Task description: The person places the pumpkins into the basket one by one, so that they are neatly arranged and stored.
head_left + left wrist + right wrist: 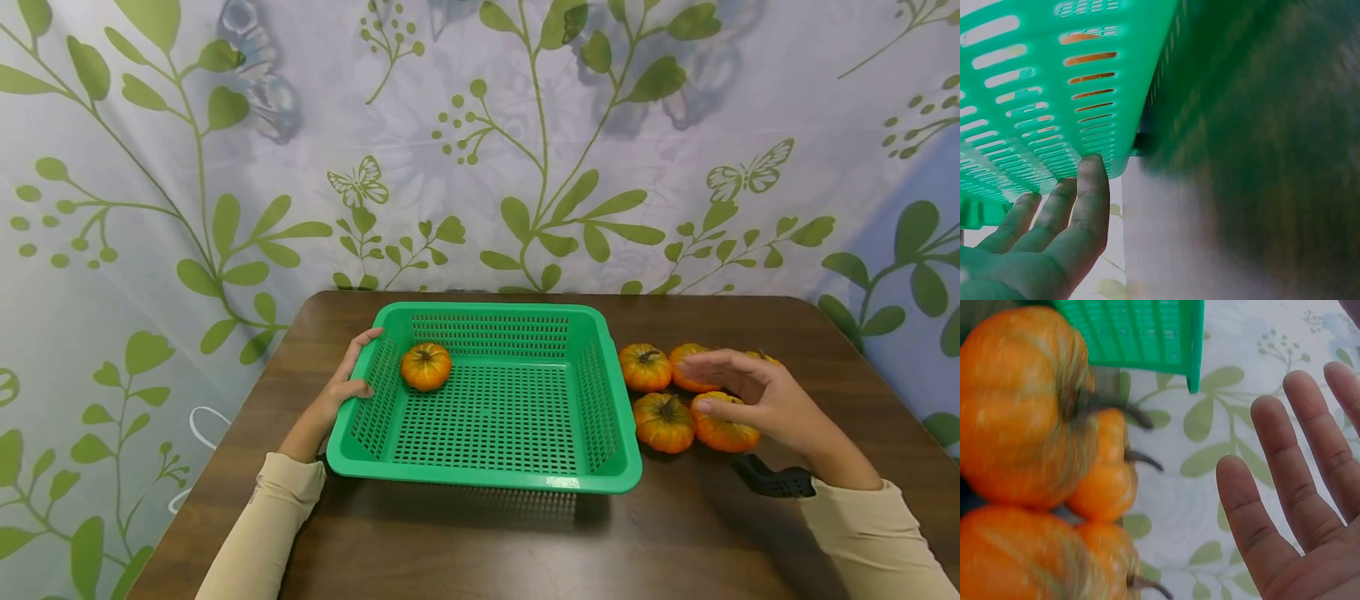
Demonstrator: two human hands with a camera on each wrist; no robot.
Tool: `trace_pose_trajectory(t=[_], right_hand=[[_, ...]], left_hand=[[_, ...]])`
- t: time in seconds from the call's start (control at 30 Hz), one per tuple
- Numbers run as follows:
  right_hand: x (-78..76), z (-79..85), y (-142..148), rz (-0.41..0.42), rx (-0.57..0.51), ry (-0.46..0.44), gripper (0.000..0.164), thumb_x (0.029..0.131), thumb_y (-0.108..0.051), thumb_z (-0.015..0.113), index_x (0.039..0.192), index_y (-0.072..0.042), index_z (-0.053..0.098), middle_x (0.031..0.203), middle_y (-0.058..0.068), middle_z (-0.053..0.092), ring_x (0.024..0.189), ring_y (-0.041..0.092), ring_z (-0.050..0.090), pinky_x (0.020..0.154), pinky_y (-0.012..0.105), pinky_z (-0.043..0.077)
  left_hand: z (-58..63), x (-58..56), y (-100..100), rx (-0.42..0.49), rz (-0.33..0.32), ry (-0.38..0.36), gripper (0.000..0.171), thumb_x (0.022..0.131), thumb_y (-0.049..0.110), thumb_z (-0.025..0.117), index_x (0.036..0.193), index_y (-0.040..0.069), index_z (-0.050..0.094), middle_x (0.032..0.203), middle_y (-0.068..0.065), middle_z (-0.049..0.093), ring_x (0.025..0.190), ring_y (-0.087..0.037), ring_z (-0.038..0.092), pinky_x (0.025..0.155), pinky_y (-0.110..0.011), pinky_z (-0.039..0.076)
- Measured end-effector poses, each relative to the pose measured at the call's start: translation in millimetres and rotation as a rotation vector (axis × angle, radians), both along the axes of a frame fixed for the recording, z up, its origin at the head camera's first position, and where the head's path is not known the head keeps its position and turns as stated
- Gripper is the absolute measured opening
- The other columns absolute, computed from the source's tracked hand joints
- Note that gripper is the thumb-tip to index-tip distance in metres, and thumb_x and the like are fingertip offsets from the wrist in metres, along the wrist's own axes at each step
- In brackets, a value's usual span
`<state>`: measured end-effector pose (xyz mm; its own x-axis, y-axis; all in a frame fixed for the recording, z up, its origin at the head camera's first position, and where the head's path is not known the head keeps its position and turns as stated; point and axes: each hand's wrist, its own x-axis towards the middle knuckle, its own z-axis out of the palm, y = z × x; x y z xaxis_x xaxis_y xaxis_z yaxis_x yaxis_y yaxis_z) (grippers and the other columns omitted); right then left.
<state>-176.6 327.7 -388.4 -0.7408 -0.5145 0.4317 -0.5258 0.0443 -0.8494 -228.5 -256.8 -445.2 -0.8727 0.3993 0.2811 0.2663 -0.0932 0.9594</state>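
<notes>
One pumpkin (426,367) inside: it lay on the meshed floor of the green plastic basket (480,477), toward the far left corner, close by the left wall

Loose pumpkins (664,423): five orange ones with stems were clustered just right of the basket, two in front and three behind, the farthest right mostly hidden by a hand

Left hand (339,390): gripped the basket's left side, thumb over the rim, other fingers against the outside of the wall

Right hand (780,408): spread and holding nothing, thumb apart from the straight fingers, beside the loose pumpkins

In the way: the basket's right wall stood between the loose pumpkins and the one inside

Table (480,558): brown, wood-grained, with a shadow below the basket's near edge

Wrists: beige sleeves (258,529) covered both arms, and a black strap (774,481) showed at the right

Backdrop (442,208): pale cloth with green leaves and butterflies hung behind the table
</notes>
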Motion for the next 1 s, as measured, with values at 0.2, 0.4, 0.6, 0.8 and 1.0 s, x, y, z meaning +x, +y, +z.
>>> trace_pose_trajectory(t=[0.2,0.4,0.6,0.8,1.0], right_hand=[[2.6,-3.4,15,-0.067,0.071,0.017,0.059,0.087,0.031,0.062,0.143,0.014,0.056,0.141,-0.003,0.070,0.128,0.006,0.065,0.099,0.017,0.051],[6.1,-7.7,33,-0.243,0.275,0.066,0.059,0.087,0.024,0.071,0.143,0.009,0.060,0.136,-0.018,0.069,0.122,-0.003,0.064,0.093,0.014,0.052],[6.5,-15.8,50,-0.337,0.419,0.046,0.059,0.089,0.011,0.079,0.144,0.001,0.063,0.134,-0.029,0.063,0.119,-0.015,0.058,0.089,0.008,0.046],[7.4,-23.4,65,-0.343,0.475,0.047,0.064,0.086,0.008,0.083,0.146,0.001,0.061,0.136,-0.032,0.059,0.119,-0.017,0.054,0.089,0.007,0.045],[5.6,-32.4,74,-0.345,0.493,0.071,0.066,0.082,0.008,0.086,0.144,0.000,0.062,0.135,-0.033,0.059,0.117,-0.016,0.054,0.091,0.005,0.042]], left_hand=[[-1.3,-0.4,0,-0.008,0.007,-0.004,0.091,0.074,-0.004,0.046,0.162,-0.001,0.022,0.163,-0.034,0.017,0.137,-0.016,0.043,0.107,-0.024,0.042],[2.0,-0.7,0,-0.037,0.035,-0.023,0.096,0.072,-0.004,0.046,0.161,-0.010,0.012,0.165,-0.037,0.017,0.136,-0.016,0.043,0.106,-0.022,0.041],[4.1,-0.8,0,-0.045,0.039,-0.026,0.097,0.071,-0.004,0.046,0.162,-0.010,0.012,0.165,-0.037,0.018,0.136,-0.017,0.043,0.106,-0.022,0.041],[5.2,-0.3,0,-0.046,0.035,-0.026,0.096,0.072,-0.004,0.046,0.162,-0.009,0.012,0.166,-0.036,0.016,0.137,-0.019,0.042,0.106,-0.023,0.041],[3.9,-1.1,1,-0.046,0.030,-0.021,0.097,0.071,-0.004,0.046,0.162,-0.010,0.011,0.165,-0.038,0.016,0.136,-0.017,0.042,0.106,-0.022,0.041]])
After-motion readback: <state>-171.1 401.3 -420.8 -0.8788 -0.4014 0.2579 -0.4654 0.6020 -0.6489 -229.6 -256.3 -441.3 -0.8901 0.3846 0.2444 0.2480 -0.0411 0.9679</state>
